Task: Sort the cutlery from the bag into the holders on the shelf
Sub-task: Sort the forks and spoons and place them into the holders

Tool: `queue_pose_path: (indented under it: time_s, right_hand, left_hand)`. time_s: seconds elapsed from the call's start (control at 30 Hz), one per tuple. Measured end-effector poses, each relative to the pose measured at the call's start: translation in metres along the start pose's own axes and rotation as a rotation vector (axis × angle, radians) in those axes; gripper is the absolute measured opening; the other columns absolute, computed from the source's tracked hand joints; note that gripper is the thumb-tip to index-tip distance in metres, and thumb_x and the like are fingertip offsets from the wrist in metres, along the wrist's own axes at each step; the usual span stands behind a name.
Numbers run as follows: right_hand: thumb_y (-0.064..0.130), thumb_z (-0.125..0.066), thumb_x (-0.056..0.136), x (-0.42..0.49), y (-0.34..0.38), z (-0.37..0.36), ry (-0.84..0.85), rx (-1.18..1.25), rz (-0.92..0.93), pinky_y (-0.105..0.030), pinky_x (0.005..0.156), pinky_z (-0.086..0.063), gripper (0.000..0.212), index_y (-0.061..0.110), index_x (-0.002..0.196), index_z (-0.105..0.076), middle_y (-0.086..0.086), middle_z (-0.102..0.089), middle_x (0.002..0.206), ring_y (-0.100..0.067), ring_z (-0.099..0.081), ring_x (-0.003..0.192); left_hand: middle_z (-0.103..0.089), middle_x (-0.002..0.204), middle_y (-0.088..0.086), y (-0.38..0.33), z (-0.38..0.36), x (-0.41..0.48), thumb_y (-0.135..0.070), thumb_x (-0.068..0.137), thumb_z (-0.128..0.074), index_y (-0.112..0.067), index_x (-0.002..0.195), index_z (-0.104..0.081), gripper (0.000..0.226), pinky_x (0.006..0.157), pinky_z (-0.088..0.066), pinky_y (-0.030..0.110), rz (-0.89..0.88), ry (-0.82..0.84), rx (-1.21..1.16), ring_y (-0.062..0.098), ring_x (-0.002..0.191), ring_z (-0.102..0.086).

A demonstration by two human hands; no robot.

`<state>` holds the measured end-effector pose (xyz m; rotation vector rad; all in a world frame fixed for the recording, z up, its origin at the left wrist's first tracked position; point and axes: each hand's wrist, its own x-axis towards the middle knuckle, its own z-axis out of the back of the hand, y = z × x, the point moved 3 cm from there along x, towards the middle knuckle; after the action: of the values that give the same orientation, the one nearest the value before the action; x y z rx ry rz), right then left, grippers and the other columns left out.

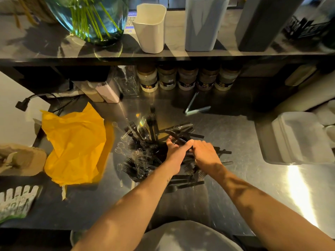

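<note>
- Hands first: your left hand [173, 148] and right hand [205, 153] both grip black cutlery [151, 125] heaped on the counter [235, 140].
- Gathering step, I judge; next you must bunch one type and lift it clear.
- Bag [76, 144] lies crumpled left of the heap.
- Holders [150, 28] wait above on the shelf [177, 35].

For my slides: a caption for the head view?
The left hand and right hand grip black cutlery in the pile on the steel counter; yellow bag beside, holders on the shelf above.
</note>
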<state>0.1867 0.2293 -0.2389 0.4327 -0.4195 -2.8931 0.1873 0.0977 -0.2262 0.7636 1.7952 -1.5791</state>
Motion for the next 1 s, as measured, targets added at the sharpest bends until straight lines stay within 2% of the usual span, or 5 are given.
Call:
queue_pose_path:
  time_s: [0.2, 0.43, 0.6, 0.8, 1.0]
  right_hand:
    - [0.015, -0.046, 0.103, -0.005, 0.01, 0.011, 0.111, 0.021, -0.054, -0.037, 0.101, -0.049, 0.046, 0.007, 0.149, -0.042, -0.01, -0.061, 0.135, -0.027, -0.063, 0.117]
    - [0.024, -0.043, 0.105, -0.009, 0.016, 0.021, 0.083, 0.087, -0.072, -0.046, 0.086, -0.055, 0.027, 0.011, 0.128, -0.051, -0.007, -0.067, 0.113, -0.029, -0.066, 0.099]
    - [0.029, -0.053, 0.103, -0.01, 0.012, 0.025, 0.094, 0.246, -0.119, -0.034, 0.072, -0.047, 0.028, 0.01, 0.123, -0.048, -0.005, -0.068, 0.108, -0.024, -0.065, 0.089]
    - [0.036, -0.063, 0.099, -0.011, 0.002, 0.031, 0.043, 0.667, -0.208, -0.041, 0.085, -0.059, 0.035, 0.022, 0.123, -0.042, 0.002, -0.066, 0.113, -0.012, -0.066, 0.093]
    - [0.058, -0.062, 0.093, -0.015, 0.0, 0.041, -0.107, 0.405, -0.166, -0.036, 0.075, -0.059, 0.037, 0.031, 0.11, -0.043, 0.01, -0.07, 0.101, -0.008, -0.067, 0.08]
  left_hand:
    - [-0.063, 0.13, 0.006, 0.002, -0.024, 0.009, -0.046, 0.042, -0.093, -0.032, 0.146, -0.029, 0.123, 0.107, -0.047, 0.052, 0.007, -0.041, -0.09, 0.025, 0.118, -0.062]
    - [-0.058, 0.138, 0.009, 0.002, -0.035, 0.007, -0.036, 0.087, -0.074, -0.025, 0.148, -0.033, 0.074, 0.108, -0.047, 0.052, -0.016, -0.187, -0.169, 0.028, 0.124, -0.058]
    - [-0.055, 0.139, 0.008, -0.007, -0.038, -0.003, -0.032, 0.096, -0.066, -0.02, 0.148, -0.035, 0.062, 0.109, -0.045, 0.051, -0.059, -0.257, -0.121, 0.03, 0.127, -0.055]
    - [-0.048, 0.148, 0.012, -0.017, -0.04, 0.001, -0.026, 0.1, -0.061, -0.018, 0.157, -0.023, 0.069, 0.115, -0.039, 0.046, -0.108, -0.319, -0.124, 0.03, 0.136, -0.048]
    - [-0.061, 0.125, 0.009, -0.029, -0.037, -0.004, -0.023, 0.102, -0.056, -0.013, 0.149, -0.031, 0.055, 0.101, -0.046, 0.038, -0.08, -0.313, -0.208, 0.022, 0.114, -0.058]
